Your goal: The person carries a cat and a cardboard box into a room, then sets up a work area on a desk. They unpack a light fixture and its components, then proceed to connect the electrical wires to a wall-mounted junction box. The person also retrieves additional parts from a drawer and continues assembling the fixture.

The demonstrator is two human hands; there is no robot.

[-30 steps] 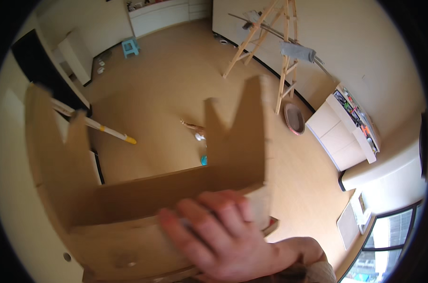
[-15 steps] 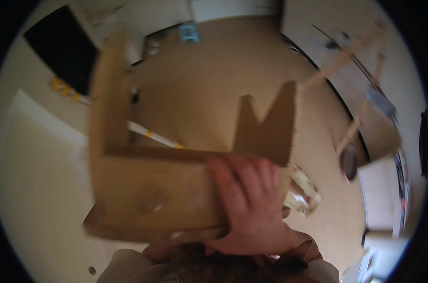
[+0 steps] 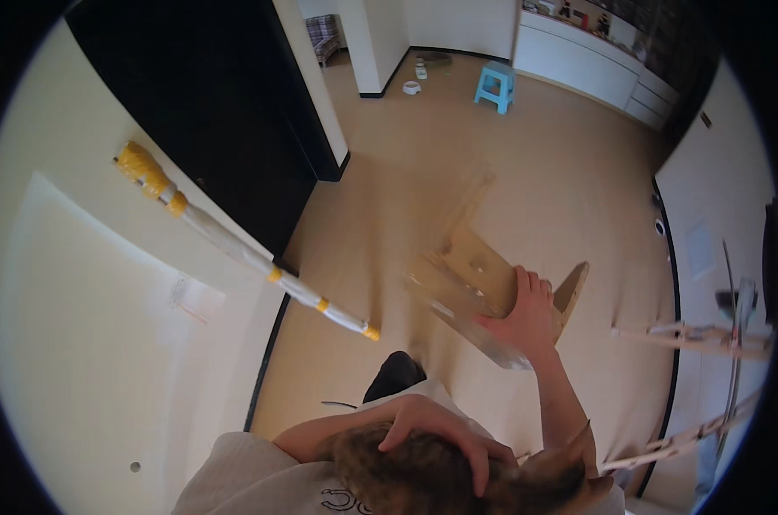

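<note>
Evidently, the largest thing in view is the tan floor (image 3: 569, 197), its bare middle giving room for my outstretched right arm. The black door (image 3: 208, 94) fills the upper left; just beside it, the white-wrapped pole (image 3: 243, 249) slants toward the floor, apparently leaned there so it stays off to the side.

Cardboard box (image 3: 470, 270): right of centre, below mid-frame, off the floor and tilted, far end blurred. My right hand (image 3: 530, 318) is closed on its edge, fingers over the rim and thumb on the near face; one wall is grip enough, I judge, since card is light.

Brown furry animal (image 3: 414, 489): lower centre, against my shirt. My left hand (image 3: 445, 429) curves over the fur with fingers spread, probably to steady the body against my chest, which leaves only the right for the box. Its underside is hidden.

Smaller still: blue stool (image 3: 494, 86), top, right of centre; white bowl (image 3: 412, 87) to its left, near the wall, presumably clear of footsteps
</note>
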